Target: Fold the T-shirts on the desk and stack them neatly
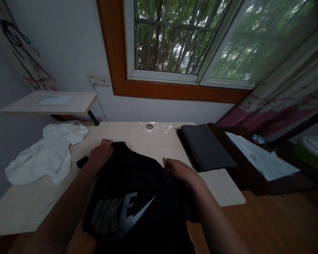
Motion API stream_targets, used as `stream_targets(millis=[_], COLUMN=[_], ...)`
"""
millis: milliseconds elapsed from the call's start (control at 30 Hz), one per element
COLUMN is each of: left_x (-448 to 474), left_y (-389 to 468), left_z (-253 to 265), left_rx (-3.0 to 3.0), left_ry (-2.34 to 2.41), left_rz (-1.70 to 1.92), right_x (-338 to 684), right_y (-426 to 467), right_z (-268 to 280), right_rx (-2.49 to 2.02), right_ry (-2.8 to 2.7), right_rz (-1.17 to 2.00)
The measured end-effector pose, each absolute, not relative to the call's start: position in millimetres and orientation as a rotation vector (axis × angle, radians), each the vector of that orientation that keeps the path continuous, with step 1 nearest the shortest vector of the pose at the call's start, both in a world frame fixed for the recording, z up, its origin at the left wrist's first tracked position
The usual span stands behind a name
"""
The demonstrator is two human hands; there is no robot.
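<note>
A black shirt (137, 176) with a pale NIKE print and swoosh lies over the desk and hangs past its front edge. At its upper left corner, my left hand (102, 153) is closed on the fabric. My right hand (178, 169) has its fingers curled on the shirt's upper right edge, pinching the cloth. The neckline dips between the two hands. Beside my left wrist a small black piece (82, 162) shows, and I cannot tell whether it belongs to the shirt.
White crumpled cloth (47, 151) rests on the desk (159, 141) at the left, below a raised shelf (53, 100). A dark grey folder (206, 146) lies at the right. Beyond it, paper (259, 155) sits on a dark surface. A window (175, 42) is behind.
</note>
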State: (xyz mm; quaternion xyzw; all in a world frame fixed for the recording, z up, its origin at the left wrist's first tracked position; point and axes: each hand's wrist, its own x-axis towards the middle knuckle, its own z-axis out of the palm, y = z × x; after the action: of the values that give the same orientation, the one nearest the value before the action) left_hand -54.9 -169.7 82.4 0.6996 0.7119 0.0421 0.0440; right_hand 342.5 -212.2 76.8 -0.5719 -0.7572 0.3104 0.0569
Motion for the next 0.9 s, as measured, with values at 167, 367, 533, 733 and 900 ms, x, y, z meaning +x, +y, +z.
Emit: stream_targets(millis=[167,367,533,733,900], left_x=[-54.5,-66.6,-87.7,-98.0,-79.5], left_y=[-164.2,-164.8,-160.1,-156.6,-161.3], left_z=[73.3,72.0,68.0,63.6,61.0], left_rx=[2.137,2.176,2.089,1.912,1.953], left_ry=[2.118,2.056,2.168,2.246,2.098], left_rz=[0.031,0.070,0.587,1.062,1.182], right_x=[347.8,360.7,369.1,360.6,342.5], right_y=[-215.5,-199.6,-184.4,-182.7,-187.6], right_z=[81.7,82.0,86.9,84.7,71.8], right_rx=[-1.631,-1.528,-1.517,-1.432,-1.379], right_ry=[-2.270,-2.241,-1.869,-1.585,-1.742], right_rz=[1.425,1.088,0.435,0.166,0.299])
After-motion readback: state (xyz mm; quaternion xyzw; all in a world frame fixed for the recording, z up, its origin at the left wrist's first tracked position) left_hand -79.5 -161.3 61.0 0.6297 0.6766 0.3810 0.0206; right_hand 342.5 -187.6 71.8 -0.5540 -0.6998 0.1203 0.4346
